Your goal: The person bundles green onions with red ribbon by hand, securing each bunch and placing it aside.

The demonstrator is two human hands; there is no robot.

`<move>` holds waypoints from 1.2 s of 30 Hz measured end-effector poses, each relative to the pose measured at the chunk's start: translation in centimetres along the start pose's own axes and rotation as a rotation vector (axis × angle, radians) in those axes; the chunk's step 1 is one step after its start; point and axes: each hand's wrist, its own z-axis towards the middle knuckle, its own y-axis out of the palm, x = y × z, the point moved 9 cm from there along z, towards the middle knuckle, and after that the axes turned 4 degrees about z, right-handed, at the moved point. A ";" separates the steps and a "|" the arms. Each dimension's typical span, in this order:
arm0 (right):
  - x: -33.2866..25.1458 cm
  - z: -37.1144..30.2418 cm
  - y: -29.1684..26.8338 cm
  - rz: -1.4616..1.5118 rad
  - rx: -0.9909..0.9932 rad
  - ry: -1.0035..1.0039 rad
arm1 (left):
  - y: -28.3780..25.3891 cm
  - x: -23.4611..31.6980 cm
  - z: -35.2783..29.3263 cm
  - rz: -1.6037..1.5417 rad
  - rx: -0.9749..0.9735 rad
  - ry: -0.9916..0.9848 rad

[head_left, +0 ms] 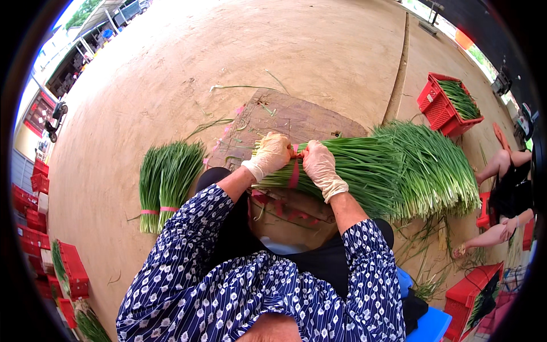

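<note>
The thick bundle of long, thin green stalks [356,162] lay across a worn, brownish wooden board [307,114], a flat pink strip [294,175] looped round it near the pale ends. The white-gloved left hand [270,155] and white-gloved right hand [322,166] pinched the strip on top; even pulling probably served best, snug without crushing stems. A loose green heap [436,168] lay rightward.

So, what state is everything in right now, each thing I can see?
green bunch, lying sideways
pink band, around the bunch, knot unclear
left hand, gloved, closed on the band
right hand, gloved, closed on the band
two left bunches, banded
wooden board, strewn with scraps
upper-right red crate, holding greens
</note>
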 end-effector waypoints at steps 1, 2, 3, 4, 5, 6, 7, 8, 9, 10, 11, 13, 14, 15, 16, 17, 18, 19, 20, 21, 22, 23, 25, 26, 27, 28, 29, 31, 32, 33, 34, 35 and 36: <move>0.2 -0.1 0.2 -0.031 0.001 0.001 | -0.1 0.3 -0.4 0.028 0.021 0.014; 0.1 0.0 0.3 -0.058 0.004 -0.011 | -0.4 0.7 -1.0 0.045 0.108 0.082; -0.2 0.4 1.0 -0.073 0.003 -0.035 | -0.5 1.0 -1.8 0.042 0.179 0.124; -0.5 0.7 1.5 -0.080 0.001 -0.066 | 0.1 0.8 -2.1 0.145 0.169 0.094; -0.8 0.9 1.8 -0.085 0.005 -0.112 | 0.6 0.2 -2.3 0.128 0.339 0.134; -0.4 1.1 1.8 -0.105 0.006 -0.089 | 0.5 1.7 -2.1 0.154 0.342 0.198; -0.4 1.3 1.9 -0.113 -0.002 -0.090 | 0.8 2.4 -1.9 0.157 0.398 0.220; 0.0 1.5 2.2 -0.091 -0.018 -0.081 | 1.1 2.8 -1.9 0.246 0.445 0.252; 0.3 1.9 2.5 -0.074 -0.036 -0.063 | 1.3 3.1 -2.0 0.338 0.496 0.277; -0.5 2.1 2.7 -0.026 -0.063 -0.080 | 3.0 2.5 -1.5 0.425 0.533 0.248; -0.6 2.2 2.6 0.007 -0.086 -0.073 | 3.6 2.4 -1.1 0.441 0.519 0.211; -0.3 2.5 2.3 0.104 -0.139 -0.032 | 1.9 3.4 -1.6 0.297 0.503 0.283; 0.0 2.6 2.8 0.222 -0.191 0.028 | 2.2 2.8 -1.6 0.251 0.538 0.272; -0.4 2.7 3.1 0.244 -0.206 0.012 | 2.5 2.4 -1.3 0.200 0.571 0.261; -0.9 2.5 3.2 0.288 -0.214 -0.001 | 3.0 1.7 -1.2 0.127 0.572 0.215; -0.5 2.5 2.6 0.326 -0.194 0.011 | 0.9 3.2 -2.0 0.066 0.512 0.315; -0.8 2.5 2.7 0.369 -0.191 -0.014 | -0.2 3.5 -2.4 0.083 0.482 0.331; -0.7 2.4 2.8 0.410 -0.189 -0.035 | -0.8 3.8 -2.7 0.095 0.450 0.348; -0.5 2.4 2.7 0.444 -0.179 -0.051 | -1.4 4.1 -2.9 0.024 0.408 0.384; -0.2 2.3 3.0 0.548 -0.191 -0.030 | -1.2 3.9 -2.8 0.023 0.399 0.378; 0.0 2.2 3.3 0.651 -0.204 -0.008 | -0.9 4.0 -2.7 0.021 0.391 0.373; -0.1 2.1 3.7 0.756 -0.223 0.016 | -0.8 4.0 -2.7 0.022 0.381 0.363; -0.5 2.2 3.0 0.662 -0.192 -0.016 | -0.6 4.0 -2.3 0.044 0.335 0.347; -0.7 2.1 2.3 0.610 -0.159 -0.010 | -0.8 4.3 -2.4 0.062 0.348 0.343; -0.9 2.0 2.0 0.557 -0.127 -0.004 | -1.0 4.4 -2.5 0.079 0.360 0.338; -0.9 1.9 2.1 0.589 -0.109 0.018 | -0.8 4.3 -2.5 0.095 0.321 0.332; -0.9 1.8 2.3 0.659 -0.126 0.036 | -1.1 4.4 -2.7 0.080 0.313 0.353; -0.4 1.8 2.5 0.735 -0.154 0.046 | -1.6 4.7 -2.9 0.049 0.296 0.396; -0.2 1.8 2.8 0.744 -0.169 0.035 | -1.4 4.5 -2.7 0.069 0.259 0.386; 0.2 1.7 2.9 0.750 -0.183 0.026 | -1.3 4.4 -2.6 0.066 0.242 0.378; 0.6 1.7 2.8 0.751 -0.188 0.024 | -1.2 4.4 -2.6 0.063 0.226 0.371; 0.4 1.7 2.7 0.764 -0.181 0.026 | -0.8 4.3 -2.4 0.069 0.201 0.375; -1.5 1.1 1.9 0.719 -0.272 0.029 | -0.3 3.9 -2.1 0.072 0.204 0.363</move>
